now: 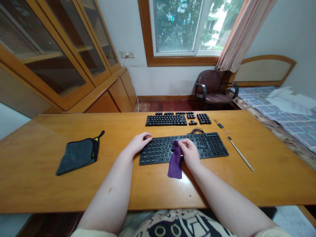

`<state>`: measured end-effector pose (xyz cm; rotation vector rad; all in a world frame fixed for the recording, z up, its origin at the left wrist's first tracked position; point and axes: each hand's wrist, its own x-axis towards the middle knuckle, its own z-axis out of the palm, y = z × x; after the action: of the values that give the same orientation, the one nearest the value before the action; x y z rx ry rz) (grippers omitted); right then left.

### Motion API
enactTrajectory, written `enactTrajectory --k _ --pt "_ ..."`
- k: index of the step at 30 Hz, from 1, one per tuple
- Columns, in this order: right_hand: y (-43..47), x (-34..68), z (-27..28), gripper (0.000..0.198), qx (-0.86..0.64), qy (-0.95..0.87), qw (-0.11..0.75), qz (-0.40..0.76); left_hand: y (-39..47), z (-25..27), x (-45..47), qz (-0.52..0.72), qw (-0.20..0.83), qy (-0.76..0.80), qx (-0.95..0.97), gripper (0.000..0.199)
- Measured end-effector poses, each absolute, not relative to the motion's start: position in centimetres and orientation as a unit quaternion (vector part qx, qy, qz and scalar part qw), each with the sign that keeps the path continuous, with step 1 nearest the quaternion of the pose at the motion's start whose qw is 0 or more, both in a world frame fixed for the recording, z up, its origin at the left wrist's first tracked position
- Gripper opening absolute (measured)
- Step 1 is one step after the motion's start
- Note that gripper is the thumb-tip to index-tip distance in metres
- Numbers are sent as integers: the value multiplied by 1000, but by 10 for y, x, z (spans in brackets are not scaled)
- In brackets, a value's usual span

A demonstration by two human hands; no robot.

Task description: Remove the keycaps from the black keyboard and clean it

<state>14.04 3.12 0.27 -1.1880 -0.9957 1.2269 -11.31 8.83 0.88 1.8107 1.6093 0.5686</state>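
A black keyboard base (163,149) with its keycaps off lies on the table in front of me. At its upper left corner, my left hand (141,143) grips the edge with bent fingers. My right hand (190,151) pinches a purple cloth (175,163) over the middle of the base. The bunched top of the cloth touches the key posts, and its loose end hangs past the front edge onto the table. Part of the base is hidden under the cloth and hand. Behind the base lies a coiled black cable (197,131).
Black keycaps (166,119) sit in keyboard order at the table's (118,131) far side. To the right are a small black tool with wires (220,125) and a thin brush (240,154). A folded grey cloth (79,154) lies left. A chair (209,85) stands beyond.
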Motion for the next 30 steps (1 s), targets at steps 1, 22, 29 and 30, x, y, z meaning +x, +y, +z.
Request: enactTrajectory --k 1,22,29,30 --pt "32 140 2 28 -502 -420 550 519 89 8 -114 213 317 620 685 35" --pt "32 136 -3 27 -512 -456 540 487 94 -7 -112 216 351 652 637 26" --pt "32 136 -1 29 -508 -434 543 508 95 -7 -106 237 238 668 664 25" --pt "32 137 -1 29 -505 -429 546 513 94 -5 -104 240 220 668 669 26"
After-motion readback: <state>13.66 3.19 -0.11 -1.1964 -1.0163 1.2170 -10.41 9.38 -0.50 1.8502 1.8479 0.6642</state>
